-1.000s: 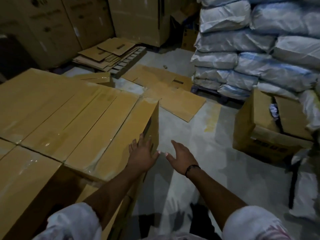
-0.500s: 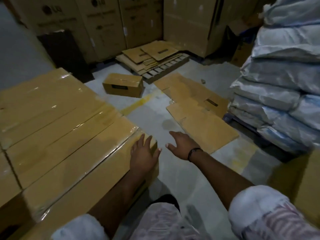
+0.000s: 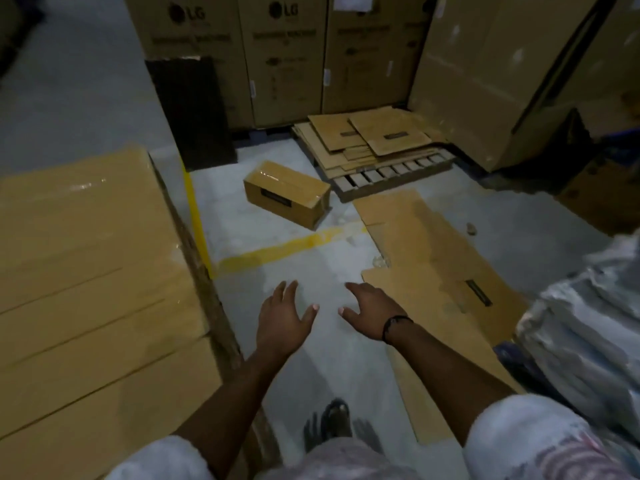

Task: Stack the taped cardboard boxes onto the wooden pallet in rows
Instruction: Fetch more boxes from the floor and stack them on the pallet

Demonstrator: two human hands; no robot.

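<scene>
Left hand (image 3: 282, 322): held out over bare floor, fingers spread loose, holding nothing; on the near side of the lone taped box (image 3: 287, 192) and well apart from it.
Right hand (image 3: 370, 311): just beside the left one, palm down, fingers spread and empty, a dark wristband (image 3: 394, 325) at the wrist.
Foot (image 3: 336, 417): in a sandal, on the floor nearer than the hands.
Lone taped box: lying on the floor, shiny tape along its top.
Yellow line (image 3: 287, 245): painted on the floor between the hands and the box.
Stacked taped boxes (image 3: 86, 271): left of the lone box, packed side by side, tops level.
Flattened cardboard (image 3: 433, 265): spread on the floor right of the box.
Wooden pallet (image 3: 391, 169): near the box's far right end, with loose cardboard sheets lying on it.
LG cartons (image 3: 284, 57): tall, standing in a row behind the box.
Sacks (image 3: 588, 323): piled far right of the box, pale and wrapped.
</scene>
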